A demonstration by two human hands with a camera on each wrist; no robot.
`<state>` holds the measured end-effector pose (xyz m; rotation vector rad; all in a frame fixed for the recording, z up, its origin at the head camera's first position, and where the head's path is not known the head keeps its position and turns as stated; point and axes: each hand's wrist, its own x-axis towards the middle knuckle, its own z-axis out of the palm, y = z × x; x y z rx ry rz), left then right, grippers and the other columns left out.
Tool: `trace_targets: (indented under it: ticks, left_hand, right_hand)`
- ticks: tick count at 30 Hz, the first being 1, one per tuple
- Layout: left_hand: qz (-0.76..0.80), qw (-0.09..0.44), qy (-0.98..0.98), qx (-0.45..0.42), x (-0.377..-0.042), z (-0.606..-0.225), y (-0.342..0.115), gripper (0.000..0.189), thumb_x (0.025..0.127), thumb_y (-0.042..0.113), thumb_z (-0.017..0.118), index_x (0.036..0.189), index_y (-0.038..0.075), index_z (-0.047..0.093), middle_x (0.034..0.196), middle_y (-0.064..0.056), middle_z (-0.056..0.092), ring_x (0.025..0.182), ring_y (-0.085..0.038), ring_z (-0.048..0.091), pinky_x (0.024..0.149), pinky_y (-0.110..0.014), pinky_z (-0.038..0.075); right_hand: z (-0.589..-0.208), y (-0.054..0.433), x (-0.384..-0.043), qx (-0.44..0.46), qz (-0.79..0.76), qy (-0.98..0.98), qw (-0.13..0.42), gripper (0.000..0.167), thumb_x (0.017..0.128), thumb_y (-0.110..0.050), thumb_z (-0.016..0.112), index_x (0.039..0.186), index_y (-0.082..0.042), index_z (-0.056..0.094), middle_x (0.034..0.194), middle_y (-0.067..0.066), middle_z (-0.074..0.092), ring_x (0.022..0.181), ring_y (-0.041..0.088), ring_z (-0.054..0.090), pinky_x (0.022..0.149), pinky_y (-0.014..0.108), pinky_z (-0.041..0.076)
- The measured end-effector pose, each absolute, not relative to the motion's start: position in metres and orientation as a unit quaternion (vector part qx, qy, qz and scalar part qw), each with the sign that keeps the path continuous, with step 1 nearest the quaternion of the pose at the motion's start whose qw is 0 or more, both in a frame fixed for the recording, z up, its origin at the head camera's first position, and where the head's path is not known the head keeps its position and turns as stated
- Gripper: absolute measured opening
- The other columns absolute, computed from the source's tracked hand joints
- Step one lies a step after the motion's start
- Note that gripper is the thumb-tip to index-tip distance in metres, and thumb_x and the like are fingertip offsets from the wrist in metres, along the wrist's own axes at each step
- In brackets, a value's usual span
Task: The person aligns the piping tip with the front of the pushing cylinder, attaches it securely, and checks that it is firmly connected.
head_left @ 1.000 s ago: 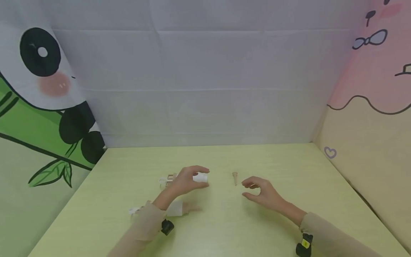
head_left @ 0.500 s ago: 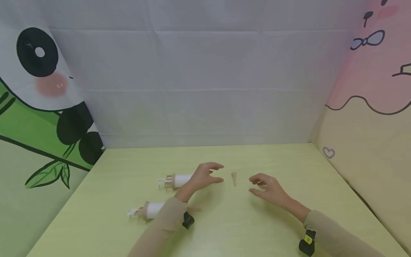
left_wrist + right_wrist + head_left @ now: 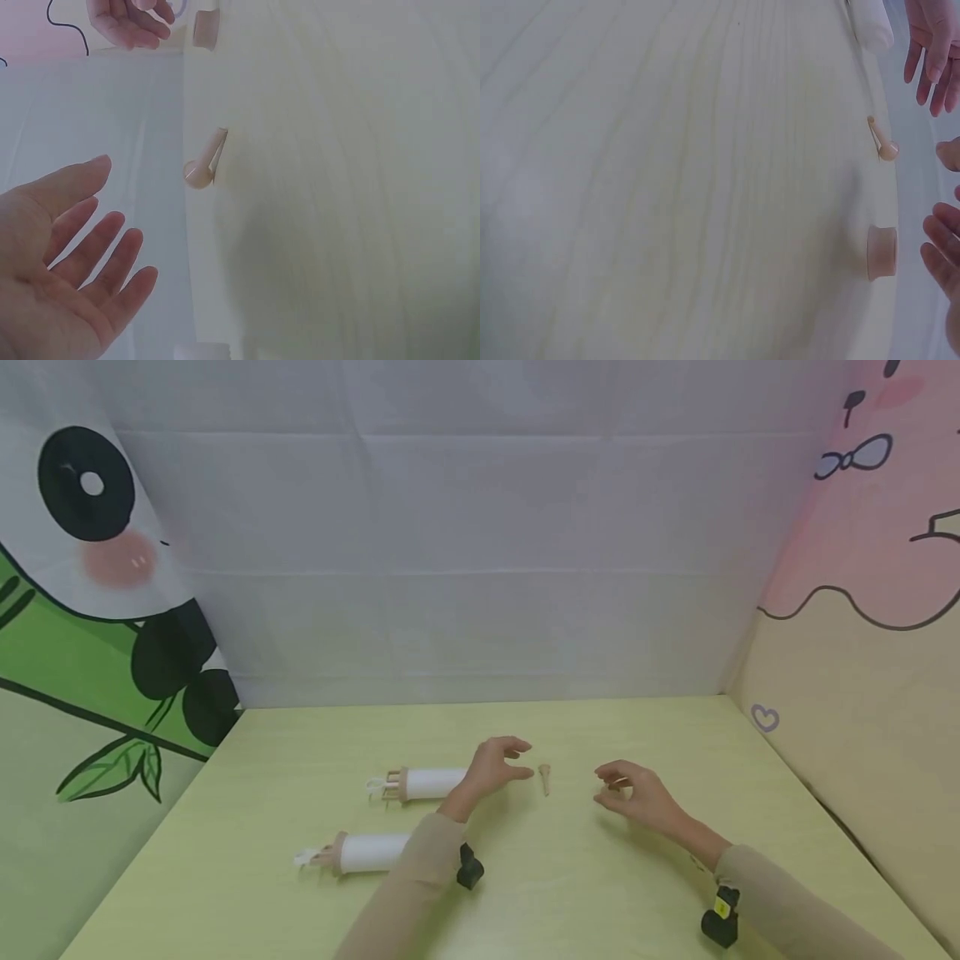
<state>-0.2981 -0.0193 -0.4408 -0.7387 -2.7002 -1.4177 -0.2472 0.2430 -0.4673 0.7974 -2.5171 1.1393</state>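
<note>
Two hands, fingers parted, on either side of a small peg [image 3: 545, 780].
The peg lies on the surface [image 3: 570, 893]; just left, the left hand [image 3: 487, 770] has fingers wide from thumb. The right hand [image 3: 641, 795], well right of the peg, curves its fingers loosely, near a pale spool [image 3: 882, 253] that seems to rest there. Left of the peg lie two white rollers [image 3: 431, 783].

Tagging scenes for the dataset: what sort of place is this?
Likely a staged indoor recording booth: a pale yellow tabletop walled on three sides by a plain grayish backdrop, a cartoon-printed left panel and a pink-and-beige right panel.
</note>
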Motion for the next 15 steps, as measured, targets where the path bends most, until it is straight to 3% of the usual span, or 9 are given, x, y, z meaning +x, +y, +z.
trace_targets:
  ticks: [15]
  left_hand:
    - [-0.483,-0.023,-0.853,-0.195,-0.302,-0.457,0.003,0.032,0.076,-0.001,0.068,0.107,-0.005,0.061,0.108,-0.017,0.062,0.098,-0.032,0.059,0.078,-0.034,0.051]
  right_hand:
    - [-0.474,0.255,-0.256,0.236,0.393,-0.88,0.123,0.033,0.08,-0.013,0.069,0.107,0.004,0.059,0.1,0.017,0.062,0.09,0.029,0.059,0.077,0.044,0.05]
